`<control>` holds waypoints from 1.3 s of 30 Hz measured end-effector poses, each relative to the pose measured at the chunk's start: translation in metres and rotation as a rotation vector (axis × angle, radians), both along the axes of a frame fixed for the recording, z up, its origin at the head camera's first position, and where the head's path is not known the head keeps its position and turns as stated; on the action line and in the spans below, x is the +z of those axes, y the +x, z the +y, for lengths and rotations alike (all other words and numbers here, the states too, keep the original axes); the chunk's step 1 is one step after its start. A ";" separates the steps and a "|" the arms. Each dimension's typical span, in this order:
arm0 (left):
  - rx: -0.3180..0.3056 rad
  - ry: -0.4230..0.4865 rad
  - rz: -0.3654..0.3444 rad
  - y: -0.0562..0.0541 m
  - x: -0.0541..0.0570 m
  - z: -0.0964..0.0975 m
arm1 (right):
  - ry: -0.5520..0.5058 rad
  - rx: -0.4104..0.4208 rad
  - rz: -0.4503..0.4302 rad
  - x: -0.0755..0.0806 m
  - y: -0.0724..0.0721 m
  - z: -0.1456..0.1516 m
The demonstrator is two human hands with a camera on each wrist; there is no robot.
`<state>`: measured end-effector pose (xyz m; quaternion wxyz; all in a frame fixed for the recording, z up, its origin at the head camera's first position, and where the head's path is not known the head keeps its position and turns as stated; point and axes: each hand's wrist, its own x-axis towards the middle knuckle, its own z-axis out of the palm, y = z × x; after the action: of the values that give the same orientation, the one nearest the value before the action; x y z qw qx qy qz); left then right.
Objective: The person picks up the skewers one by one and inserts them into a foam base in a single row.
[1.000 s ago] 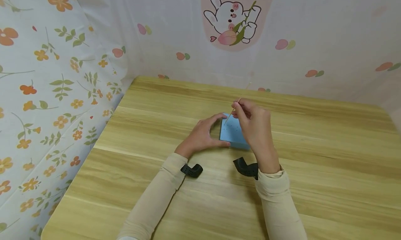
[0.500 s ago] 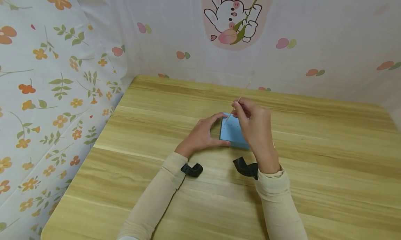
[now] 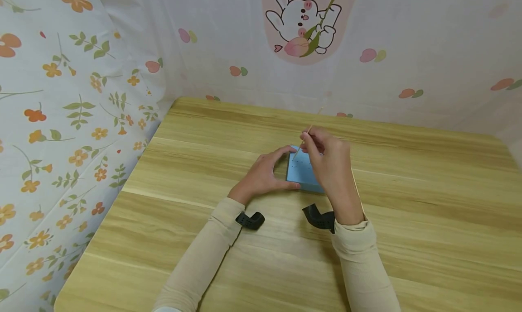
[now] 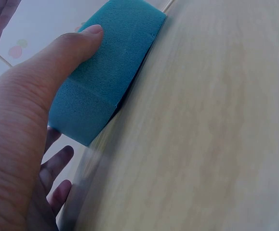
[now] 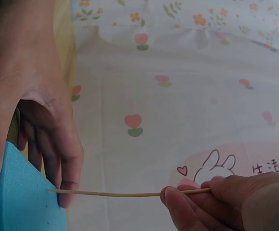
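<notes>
A light blue foam block (image 3: 301,172) lies on the wooden table, its top face marked with several small dark holes. My left hand (image 3: 263,175) grips its left end, thumb on the near side (image 4: 93,53) and fingers at the far side. Between thumb and fingertips, my right hand (image 3: 333,160) pinches a thin wooden skewer (image 5: 120,195) above the block. The skewer slants, its lower tip right at the top face near the far left corner. In the head view the right hand covers the block's right part.
Another thin stick (image 3: 359,192) lies on the table (image 3: 428,203) just right of my right wrist, partly hidden by it. Black curved mounts (image 3: 250,221) sit at both wrists. Printed cloth (image 3: 228,45) hangs behind the table and along its left side.
The skewer's upper end has shifted slightly left, along with my right hand. More of the stick on the table now shows beside my right wrist. The left hand keeps its grip.
</notes>
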<state>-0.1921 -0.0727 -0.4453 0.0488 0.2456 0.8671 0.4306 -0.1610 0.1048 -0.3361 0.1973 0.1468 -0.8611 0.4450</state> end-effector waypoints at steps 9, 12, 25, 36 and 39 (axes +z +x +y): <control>0.002 0.000 0.011 0.000 0.001 0.000 | 0.035 0.010 -0.003 -0.001 -0.001 -0.002; 0.005 -0.001 0.011 0.000 0.000 0.000 | 0.043 0.016 -0.007 -0.002 -0.003 -0.002; 0.010 0.001 0.006 0.000 -0.001 0.000 | 0.095 0.018 -0.006 -0.006 -0.009 0.000; 0.012 0.008 0.001 0.000 0.000 0.000 | 0.097 0.027 0.005 -0.009 -0.010 0.001; 0.009 0.007 -0.002 0.001 0.000 0.000 | 0.094 0.036 0.000 -0.010 -0.010 0.000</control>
<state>-0.1916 -0.0729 -0.4453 0.0467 0.2413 0.8666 0.4342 -0.1711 0.1050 -0.3456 0.1821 0.1715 -0.8782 0.4077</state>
